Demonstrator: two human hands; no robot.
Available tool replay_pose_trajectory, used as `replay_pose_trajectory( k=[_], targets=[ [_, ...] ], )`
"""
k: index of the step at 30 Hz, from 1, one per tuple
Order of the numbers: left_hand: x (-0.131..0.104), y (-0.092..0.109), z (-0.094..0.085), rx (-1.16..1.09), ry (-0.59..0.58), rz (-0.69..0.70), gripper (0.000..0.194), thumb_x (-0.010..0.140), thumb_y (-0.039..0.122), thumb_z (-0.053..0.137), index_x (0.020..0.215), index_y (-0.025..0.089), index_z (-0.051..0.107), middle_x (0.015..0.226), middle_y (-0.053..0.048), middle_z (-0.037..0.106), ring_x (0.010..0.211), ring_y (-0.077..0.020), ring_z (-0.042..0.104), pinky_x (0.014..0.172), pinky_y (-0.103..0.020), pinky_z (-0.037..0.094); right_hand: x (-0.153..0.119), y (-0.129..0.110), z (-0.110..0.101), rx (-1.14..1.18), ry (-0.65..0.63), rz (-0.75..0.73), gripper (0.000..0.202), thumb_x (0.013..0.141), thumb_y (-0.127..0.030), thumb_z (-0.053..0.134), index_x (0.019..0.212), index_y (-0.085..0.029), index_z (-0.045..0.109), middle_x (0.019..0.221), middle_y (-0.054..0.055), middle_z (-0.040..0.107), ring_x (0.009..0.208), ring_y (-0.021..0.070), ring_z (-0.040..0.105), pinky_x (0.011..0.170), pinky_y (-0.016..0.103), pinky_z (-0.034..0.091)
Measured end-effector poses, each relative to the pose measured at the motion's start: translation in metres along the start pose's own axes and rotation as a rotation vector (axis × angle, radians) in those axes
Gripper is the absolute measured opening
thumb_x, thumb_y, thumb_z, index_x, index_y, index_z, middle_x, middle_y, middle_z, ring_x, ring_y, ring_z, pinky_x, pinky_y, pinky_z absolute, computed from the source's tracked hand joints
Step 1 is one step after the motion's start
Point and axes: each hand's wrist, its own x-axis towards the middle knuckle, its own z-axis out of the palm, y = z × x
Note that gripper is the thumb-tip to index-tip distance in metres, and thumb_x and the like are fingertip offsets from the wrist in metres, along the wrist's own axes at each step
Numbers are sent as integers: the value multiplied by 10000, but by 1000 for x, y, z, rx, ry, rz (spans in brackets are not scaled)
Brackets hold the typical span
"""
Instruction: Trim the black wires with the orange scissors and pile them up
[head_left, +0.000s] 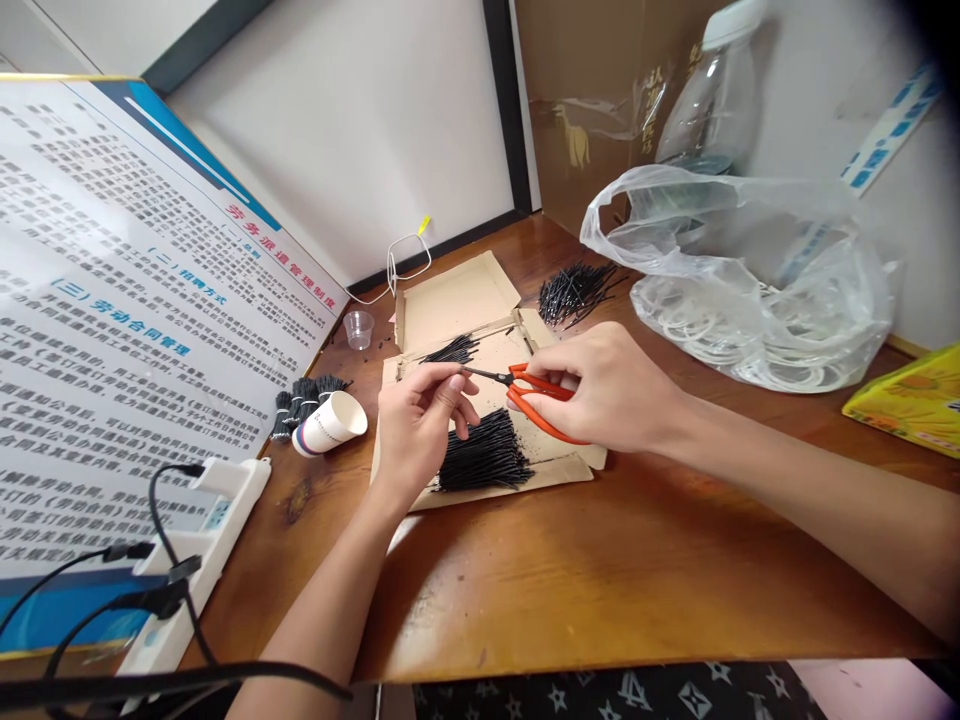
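Note:
My right hand (619, 385) is closed around the orange-red handles of a pair of scissors (547, 428), whose blades point left. With thumb and forefinger my left hand (416, 430) pinches a thin black strand (480, 373) that reaches to the scissors. Where the strand ends and the blades begin is hard to make out. Below the fingers, a thick bundle of short black strands (486, 455) lies on an opened cardboard box (559, 470). A smaller bunch of black strands (452, 349) rests further back on the cardboard.
A loose black pile (574, 293) lies behind right on the wooden table (645, 560). A plastic bag (750, 330) of white coils stands at right. Left are a tipped paper cup (330, 425), tied black bundles (300, 402), a clear cup (358, 330) and a power strip (217, 535).

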Motion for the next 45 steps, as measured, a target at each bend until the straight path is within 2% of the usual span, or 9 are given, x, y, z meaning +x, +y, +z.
replay_pose_trajectory(
  k=[20, 26, 32, 45],
  targets=[
    [-1, 1, 2, -24, 48, -11, 92, 881, 217, 680, 840, 145, 640, 725, -36, 713, 462, -124, 644, 379, -223, 503, 0, -4, -1, 33, -30, 23, 405, 798, -274, 590, 494, -194, 335, 479, -76, 193, 475, 76, 174, 482, 274, 195],
    [-1, 2, 3, -22, 46, -21, 126, 877, 252, 696, 839, 144, 642, 722, -38, 708, 470, -125, 650, 385, -224, 511, 2, -5, -4, 14, -36, 30, 424, 803, -275, 593, 503, -199, 304, 467, -73, 207, 475, 81, 181, 487, 279, 194],
    [-1, 2, 2, -1, 47, -20, 145, 875, 274, 705, 853, 141, 652, 716, -40, 707, 482, -126, 653, 392, -223, 513, 2, -6, -4, 67, -18, 36, 387, 791, -251, 607, 493, -191, 367, 465, -76, 257, 458, 66, 218, 485, 263, 218],
    [-1, -1, 0, 6, 42, 1, 99, 889, 237, 681, 856, 143, 677, 726, -46, 715, 509, -133, 659, 403, -235, 522, 3, -6, -5, 17, -41, 15, 419, 792, -278, 574, 498, -203, 285, 465, -71, 194, 474, 81, 177, 486, 284, 187]
  ],
)
